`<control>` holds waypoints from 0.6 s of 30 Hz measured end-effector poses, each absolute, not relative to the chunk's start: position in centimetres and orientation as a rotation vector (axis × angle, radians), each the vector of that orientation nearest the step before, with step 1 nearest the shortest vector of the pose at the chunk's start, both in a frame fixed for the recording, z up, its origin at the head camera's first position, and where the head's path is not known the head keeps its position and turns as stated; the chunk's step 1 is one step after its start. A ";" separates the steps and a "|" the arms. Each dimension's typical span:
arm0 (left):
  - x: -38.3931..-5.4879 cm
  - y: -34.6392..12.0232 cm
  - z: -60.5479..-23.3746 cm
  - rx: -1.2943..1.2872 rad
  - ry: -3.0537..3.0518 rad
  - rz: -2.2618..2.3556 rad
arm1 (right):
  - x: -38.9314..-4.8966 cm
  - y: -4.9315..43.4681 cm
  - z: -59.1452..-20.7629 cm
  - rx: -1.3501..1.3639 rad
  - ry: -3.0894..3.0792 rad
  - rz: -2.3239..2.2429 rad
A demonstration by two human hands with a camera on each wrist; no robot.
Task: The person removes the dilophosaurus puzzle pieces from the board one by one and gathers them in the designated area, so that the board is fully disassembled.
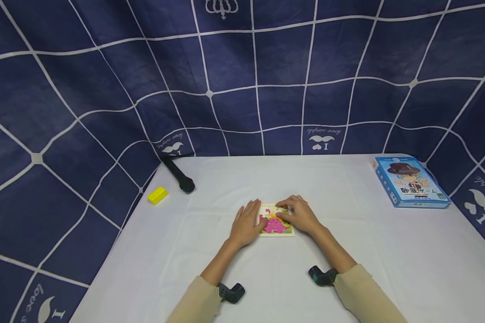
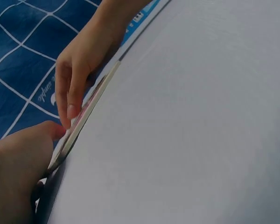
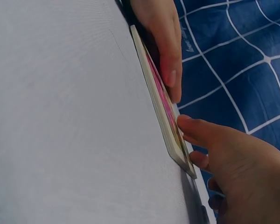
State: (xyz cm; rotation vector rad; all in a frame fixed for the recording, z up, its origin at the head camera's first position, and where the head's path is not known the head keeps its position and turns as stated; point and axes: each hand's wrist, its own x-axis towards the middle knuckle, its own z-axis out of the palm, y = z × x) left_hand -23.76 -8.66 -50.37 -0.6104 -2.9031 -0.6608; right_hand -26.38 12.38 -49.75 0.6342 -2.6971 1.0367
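Note:
A small flat jigsaw puzzle (image 1: pixel 275 226) with a pink dinosaur picture and a pale frame lies on the white table. My left hand (image 1: pixel 245 226) rests along its left edge, fingers extended and thumb reaching onto the picture. From the right, my right hand (image 1: pixel 301 216) bends over the upper right part of the puzzle. Its thumb and index fingertips touch the picture, a little apart, with some of the printed face between them. In the right wrist view the puzzle (image 3: pixel 161 100) appears edge-on, with the right hand (image 3: pixel 242 163) at its near corner.
A black microphone (image 1: pixel 178 175) and a yellow block (image 1: pixel 157 195) lie at the table's left side. A blue illustrated box (image 1: pixel 412 181) sits at the back right. Dark blue checked cloth (image 1: pixel 283 67) hangs behind the white table (image 1: pixel 279 273).

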 end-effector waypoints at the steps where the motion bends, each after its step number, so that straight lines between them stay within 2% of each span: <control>1: -23.8 -8.5 -50.4 -0.607 -2.904 -0.651 | -26.4 12.4 -49.7 0.637 -2.706 1.021; 18: -24.1 -7.8 -51.0 -0.571 -2.939 -0.481 | -26.8 12.4 -49.5 0.725 -2.739 0.914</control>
